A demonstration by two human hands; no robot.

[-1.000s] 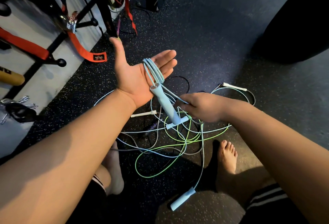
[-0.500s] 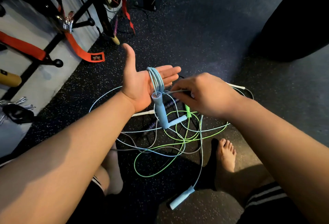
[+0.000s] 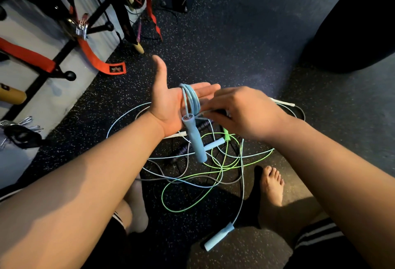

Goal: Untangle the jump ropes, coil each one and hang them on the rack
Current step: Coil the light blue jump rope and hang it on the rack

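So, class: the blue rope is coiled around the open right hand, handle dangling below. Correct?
No: the head view shows the blue rope coiled around the open left hand, handle dangling below; the right hand pinches it.

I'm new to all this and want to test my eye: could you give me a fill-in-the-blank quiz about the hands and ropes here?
The open hand wound with blue rope is the person's ____ one.
From those coils a blue ____ hangs below the palm.
One loose rope on the floor is bright ____.
Missing words: left; handle; green.
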